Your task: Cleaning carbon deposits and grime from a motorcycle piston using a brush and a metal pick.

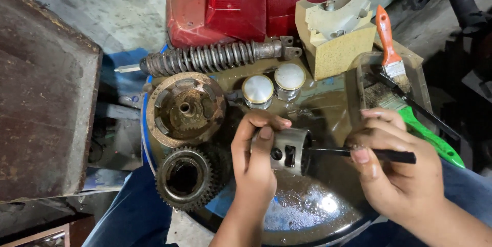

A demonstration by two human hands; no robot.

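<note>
A rusty round hub (185,109) sits at the left of the oily drum top (312,211), with a toothed gear (184,177) just below it and a coiled spring shock (210,57) above. The left hand (253,162) wraps its fingers tight around a metal piston (288,150), holding it on its side over the drum's middle. The right hand (392,167) pinches a thin black tool (359,152) whose tip reaches into the piston's open end. Two more pistons (274,87) stand behind. Brushes (397,80) lie in a clear tub (359,73) at the right.
</note>
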